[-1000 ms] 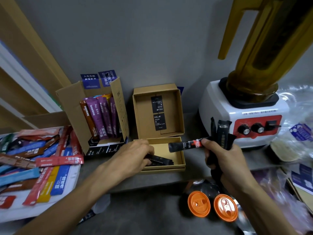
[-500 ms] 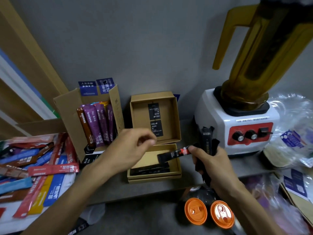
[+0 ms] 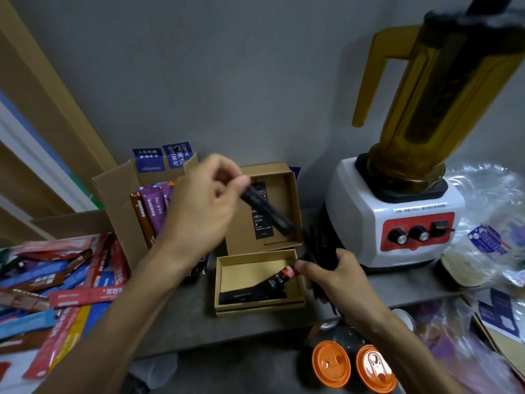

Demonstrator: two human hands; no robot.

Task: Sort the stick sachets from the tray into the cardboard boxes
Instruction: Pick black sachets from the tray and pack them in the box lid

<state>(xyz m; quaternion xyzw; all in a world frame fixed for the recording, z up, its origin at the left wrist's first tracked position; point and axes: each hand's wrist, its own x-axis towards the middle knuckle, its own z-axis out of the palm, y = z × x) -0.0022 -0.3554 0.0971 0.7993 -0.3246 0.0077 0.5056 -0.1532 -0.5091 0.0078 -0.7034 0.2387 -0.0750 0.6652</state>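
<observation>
While the left hand [image 3: 204, 206] pinches a blurred black sachet [image 3: 267, 211] above the raised lid of the small cardboard box [image 3: 258, 304], the right hand [image 3: 332, 277] grips a bundle of black sachets [image 3: 321, 245] and presses a red-banded sachet [image 3: 279, 277] down into the box tray. More black sachets lie inside. The tray [image 3: 17, 362] of mixed sachets sits at far left, beside the larger open carton [image 3: 113, 200] on the tabletop [image 3: 241, 331].

Black stick sachets [image 3: 250, 294] lie flat in the small open cardboard box [image 3: 260, 307]; another [image 3: 267, 210], blurred, seems pinched above.
</observation>
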